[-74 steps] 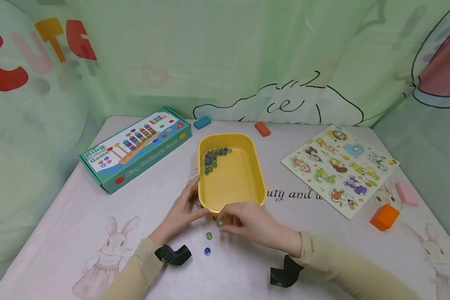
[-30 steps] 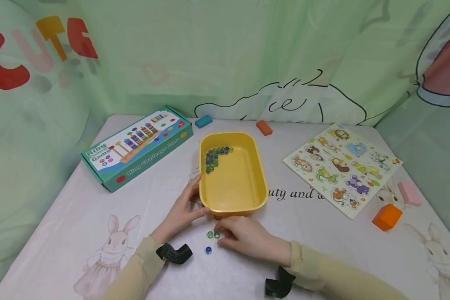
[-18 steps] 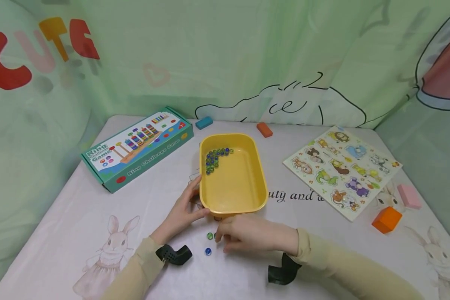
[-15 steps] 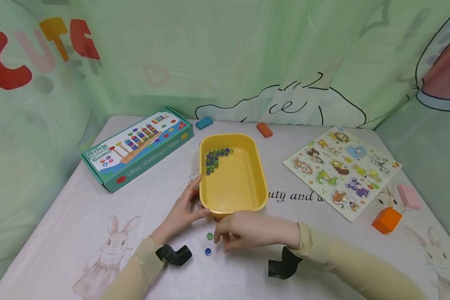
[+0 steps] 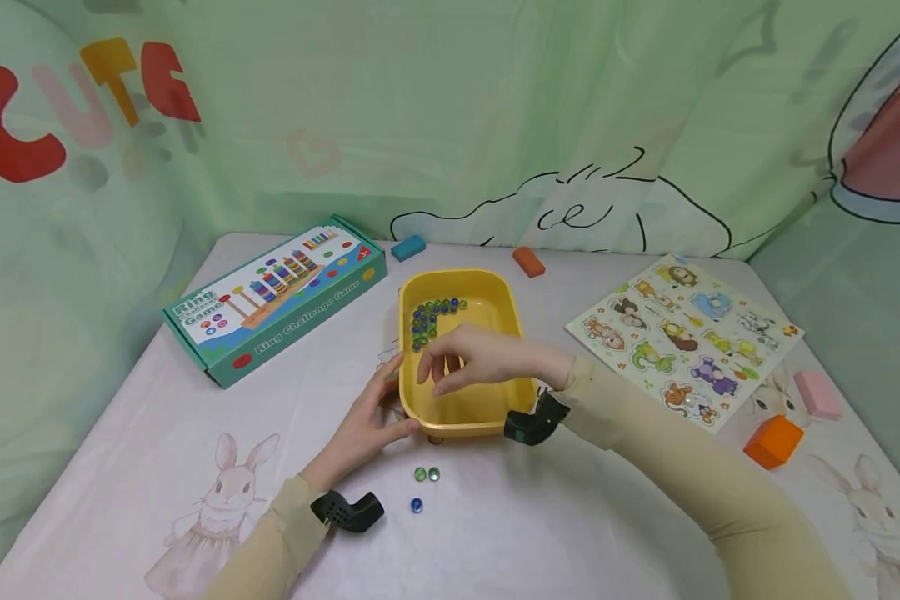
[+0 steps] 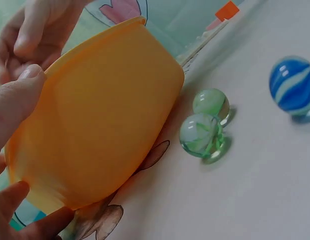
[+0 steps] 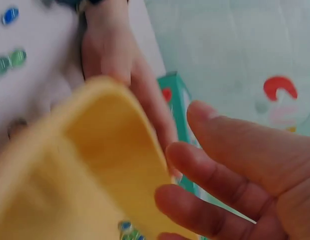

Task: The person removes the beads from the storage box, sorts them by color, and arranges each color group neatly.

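A: How much room is there around the yellow tub [image 5: 517, 333]?

B: It sits mid-table, well apart from every edge of the table [image 5: 120, 433]. The game box [image 5: 273, 296] lies toward the far left corner, the animal puzzle board [image 5: 682, 337] toward the right edge, with bare cloth on both sides.

A: What changed?

B: Half a second ago the right hand [image 5: 468, 358] was on the table by the marbles; now it hovers over the tub, fingers [image 7: 205, 170] apart and loosely bent, nothing visible in them. The left hand [image 5: 363, 425] still grips the tub's near left corner, thumb on the rim.

A: And the marbles?

B: 3 loose marbles [image 5: 426, 474], glassy and round, 2 green and 1 blue, lie just before the tub's near rim. A cluster of marbles [image 5: 429, 317] sits in the smooth plastic tub's far left corner.
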`<state>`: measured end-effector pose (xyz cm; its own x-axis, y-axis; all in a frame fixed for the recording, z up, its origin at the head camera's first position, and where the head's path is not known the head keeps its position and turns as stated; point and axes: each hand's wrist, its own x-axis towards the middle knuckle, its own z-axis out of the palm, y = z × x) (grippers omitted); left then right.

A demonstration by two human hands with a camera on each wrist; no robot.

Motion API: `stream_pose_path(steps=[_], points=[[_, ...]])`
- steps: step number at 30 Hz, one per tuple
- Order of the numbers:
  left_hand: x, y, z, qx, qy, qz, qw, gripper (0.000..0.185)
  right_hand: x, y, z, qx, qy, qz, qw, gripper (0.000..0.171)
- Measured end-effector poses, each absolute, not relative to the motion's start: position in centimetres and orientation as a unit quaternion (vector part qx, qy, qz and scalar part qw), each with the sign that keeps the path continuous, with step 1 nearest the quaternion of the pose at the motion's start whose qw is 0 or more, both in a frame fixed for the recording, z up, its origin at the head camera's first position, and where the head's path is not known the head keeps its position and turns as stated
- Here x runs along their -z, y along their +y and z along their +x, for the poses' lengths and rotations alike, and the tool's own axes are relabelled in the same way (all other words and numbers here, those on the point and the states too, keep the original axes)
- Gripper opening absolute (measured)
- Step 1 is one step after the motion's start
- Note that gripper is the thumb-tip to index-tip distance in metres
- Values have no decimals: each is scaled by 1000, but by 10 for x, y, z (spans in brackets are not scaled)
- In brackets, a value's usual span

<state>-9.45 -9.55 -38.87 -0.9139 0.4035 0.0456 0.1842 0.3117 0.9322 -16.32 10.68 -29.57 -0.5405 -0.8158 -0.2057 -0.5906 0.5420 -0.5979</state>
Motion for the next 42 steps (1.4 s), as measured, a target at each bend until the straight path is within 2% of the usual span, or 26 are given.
stream_pose_path(steps=[8, 12, 18, 27, 42], points=[[408, -98, -103, -561, 798, 203, 87, 86, 316, 97, -198, 239, 888, -334, 206, 21], [423, -100, -109, -558, 799, 211, 74, 87, 326, 93, -208, 233, 905, -303, 190, 19], [424, -100, -109, -560, 797, 218, 65, 87, 338, 85, -217, 182, 930, -257, 189, 20], [411, -95, -106, -563, 794, 216, 77, 87, 348, 77, -222, 124, 941, -251, 193, 27], [425, -100, -111, -561, 794, 225, 63, 87, 354, 67, -218, 98, 937, -278, 186, 16]])
